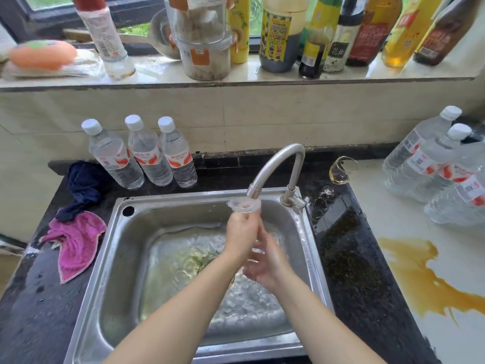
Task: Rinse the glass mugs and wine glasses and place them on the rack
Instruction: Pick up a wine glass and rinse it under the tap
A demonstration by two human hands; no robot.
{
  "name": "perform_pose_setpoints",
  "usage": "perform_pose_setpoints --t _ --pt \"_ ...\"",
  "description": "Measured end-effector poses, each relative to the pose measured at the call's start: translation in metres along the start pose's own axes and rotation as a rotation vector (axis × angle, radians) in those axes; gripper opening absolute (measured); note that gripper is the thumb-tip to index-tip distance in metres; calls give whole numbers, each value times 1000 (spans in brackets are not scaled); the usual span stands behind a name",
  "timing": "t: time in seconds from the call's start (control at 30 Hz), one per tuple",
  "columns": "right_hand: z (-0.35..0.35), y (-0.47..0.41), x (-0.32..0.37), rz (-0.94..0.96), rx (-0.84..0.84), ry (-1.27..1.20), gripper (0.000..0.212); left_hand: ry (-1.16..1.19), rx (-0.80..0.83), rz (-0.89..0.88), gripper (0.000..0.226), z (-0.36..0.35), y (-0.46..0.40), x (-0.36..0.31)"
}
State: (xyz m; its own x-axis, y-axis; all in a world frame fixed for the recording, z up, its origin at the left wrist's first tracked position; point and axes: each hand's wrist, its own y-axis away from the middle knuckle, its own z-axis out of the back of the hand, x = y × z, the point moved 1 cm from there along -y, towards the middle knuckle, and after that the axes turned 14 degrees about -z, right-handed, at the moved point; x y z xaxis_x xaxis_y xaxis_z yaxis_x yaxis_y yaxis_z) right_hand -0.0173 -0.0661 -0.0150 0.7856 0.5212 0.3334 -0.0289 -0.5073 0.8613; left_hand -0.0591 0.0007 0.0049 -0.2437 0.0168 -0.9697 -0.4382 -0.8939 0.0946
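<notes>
I hold a clear wine glass [244, 205] upside down over the steel sink [312, 248], its round foot right under the spout of the faucet [278, 164]. My left hand [242, 233] is wrapped around the stem just below the foot. Lower down, my right hand [266, 266] cups the bowl, which is mostly hidden by fingers. Water pools and ripples in the basin. A second wine glass [341, 172] with a brown residue stands on the dark counter right of the faucet. No rack is in view.
Three water bottles [143, 153] line the back left of the counter, beside a dark cloth [84, 185] and a pink cloth [76, 243]. Large water bottles [435, 169] stand at the right, near a brown spill [420, 274] on the pale surface. Sauce bottles crowd the windowsill [236, 80].
</notes>
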Motion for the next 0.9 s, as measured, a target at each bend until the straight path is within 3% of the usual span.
perform_pose_setpoints --t 0.1,0.3,0.4,0.57,0.67,0.7,0.77,0.83,0.9 --pt "3 2 6 12 119 -75 30 -118 253 -177 14 2 17 15" --pt "-2 1 12 110 -82 475 43 19 56 -142 16 18 24 36" --pt "-15 5 15 161 -133 417 53 -110 101 -234 15 23 15 23" --pt "-9 3 28 351 -203 249 53 -398 148 -355 15 26 11 21" --pt "-9 7 46 284 145 152 44 -594 239 -314 24 34 11 34" --pt "-13 10 50 259 264 176 32 -636 275 -301 25 36 11 35" --pt "-19 7 57 246 348 305 7 -614 346 -278 20 40 10 32" --pt "-21 -3 62 226 382 374 11 -439 430 -193 24 44 8 27" --pt "-25 -9 65 138 424 299 10 -44 522 19 27 50 10 23"
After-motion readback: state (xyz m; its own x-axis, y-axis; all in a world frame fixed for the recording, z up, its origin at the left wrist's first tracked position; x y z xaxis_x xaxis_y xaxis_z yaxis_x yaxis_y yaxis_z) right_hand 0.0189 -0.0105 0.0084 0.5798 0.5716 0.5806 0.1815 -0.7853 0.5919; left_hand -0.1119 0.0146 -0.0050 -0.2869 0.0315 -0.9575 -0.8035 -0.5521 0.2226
